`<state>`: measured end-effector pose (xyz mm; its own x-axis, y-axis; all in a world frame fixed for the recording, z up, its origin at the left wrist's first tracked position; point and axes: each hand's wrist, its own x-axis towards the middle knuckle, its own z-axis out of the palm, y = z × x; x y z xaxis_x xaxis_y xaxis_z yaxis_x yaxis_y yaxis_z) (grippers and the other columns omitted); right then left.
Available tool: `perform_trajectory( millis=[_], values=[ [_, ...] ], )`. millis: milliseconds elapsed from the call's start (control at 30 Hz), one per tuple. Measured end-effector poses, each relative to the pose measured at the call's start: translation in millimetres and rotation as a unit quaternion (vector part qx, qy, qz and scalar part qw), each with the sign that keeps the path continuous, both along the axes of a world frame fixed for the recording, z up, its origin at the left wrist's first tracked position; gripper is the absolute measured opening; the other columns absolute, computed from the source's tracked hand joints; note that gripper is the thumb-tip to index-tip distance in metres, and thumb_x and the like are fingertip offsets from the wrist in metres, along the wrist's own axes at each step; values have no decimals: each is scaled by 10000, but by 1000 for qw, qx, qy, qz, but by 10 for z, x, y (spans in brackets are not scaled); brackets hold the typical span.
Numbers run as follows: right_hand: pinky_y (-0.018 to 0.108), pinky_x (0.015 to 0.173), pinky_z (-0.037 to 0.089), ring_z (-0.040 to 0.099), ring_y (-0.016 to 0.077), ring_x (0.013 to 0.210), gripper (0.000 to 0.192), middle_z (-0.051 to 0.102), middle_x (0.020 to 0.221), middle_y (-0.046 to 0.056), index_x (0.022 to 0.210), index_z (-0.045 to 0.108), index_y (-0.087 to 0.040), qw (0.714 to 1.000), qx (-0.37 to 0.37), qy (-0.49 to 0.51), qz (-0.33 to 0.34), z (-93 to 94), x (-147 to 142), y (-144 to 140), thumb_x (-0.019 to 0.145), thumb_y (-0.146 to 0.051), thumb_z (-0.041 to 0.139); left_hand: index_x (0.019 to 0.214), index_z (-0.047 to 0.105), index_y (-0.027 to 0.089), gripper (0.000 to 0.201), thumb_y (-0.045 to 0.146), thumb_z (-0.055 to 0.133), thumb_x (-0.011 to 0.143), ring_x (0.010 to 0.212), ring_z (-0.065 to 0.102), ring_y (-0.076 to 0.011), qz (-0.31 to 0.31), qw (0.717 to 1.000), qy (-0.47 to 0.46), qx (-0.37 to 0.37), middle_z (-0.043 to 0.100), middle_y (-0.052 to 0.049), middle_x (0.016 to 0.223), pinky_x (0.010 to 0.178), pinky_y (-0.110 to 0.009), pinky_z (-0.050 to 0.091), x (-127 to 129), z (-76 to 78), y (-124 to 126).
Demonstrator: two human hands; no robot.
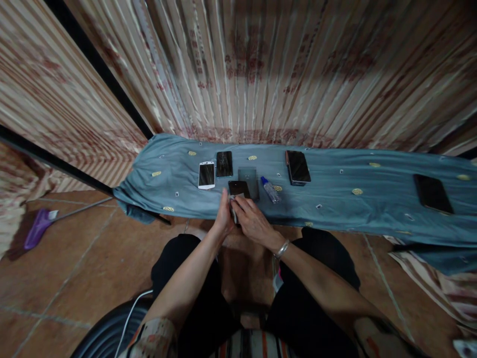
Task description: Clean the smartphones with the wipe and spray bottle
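Note:
A dark phone [239, 188] is held at the near edge of the cloth-covered bench. My left hand [224, 217] grips its left side, the thumb pointing up along the edge. Across its lower part lies my right hand [253, 220], fingers closed on a pale wiping cloth [232, 203] pressed against the phone. The fingers hide much of the cloth and the phone's lower half. Just behind the phone is a clear, flat rectangular sheet or case [249, 175]. To the right lies a small clear bottle with a blue cap [270, 191].
A white phone [206, 175] and a dark phone [224, 164] lie at left. Right of the bottle is a small stack of phones [298, 167]; farther right, another dark device [433, 193]. Blue fabric [357, 209] covers the bench. A purple broom [38, 227] rests on the floor.

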<state>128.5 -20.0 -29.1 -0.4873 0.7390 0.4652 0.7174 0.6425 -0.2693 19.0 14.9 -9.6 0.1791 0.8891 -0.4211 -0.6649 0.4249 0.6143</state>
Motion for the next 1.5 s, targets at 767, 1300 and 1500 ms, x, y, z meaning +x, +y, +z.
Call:
perform_trajectory(
  millis=[767, 1300, 1500],
  values=[
    [462, 1084, 414, 455, 290, 1279, 467, 509, 1391, 209, 1390, 477, -31, 995, 3, -16, -102, 45, 120, 216, 962, -125, 318, 1365, 552, 265, 495, 486, 477, 928, 1459, 297, -201, -25, 996, -48, 72, 537, -19, 1445, 1212, -372, 197, 159, -68, -192],
    [513, 1095, 380, 425, 320, 1320, 498, 487, 1422, 248, 1406, 458, -7, 987, -27, -31, -153, 13, 246, 268, 927, -97, 353, 1347, 571, 213, 628, 619, 347, 924, 1295, 531, -290, -99, 993, -61, 19, 680, -90, 1255, 1131, -452, 355, 63, 86, -215],
    [530, 1090, 392, 428, 320, 1315, 487, 490, 1415, 243, 1402, 465, -19, 991, -25, -12, -132, -8, 222, 231, 935, -108, 361, 1293, 612, 201, 627, 635, 377, 907, 1284, 540, -296, -74, 996, -51, 7, 682, -95, 1247, 1119, -454, 372, 23, 85, -173]
  ],
)
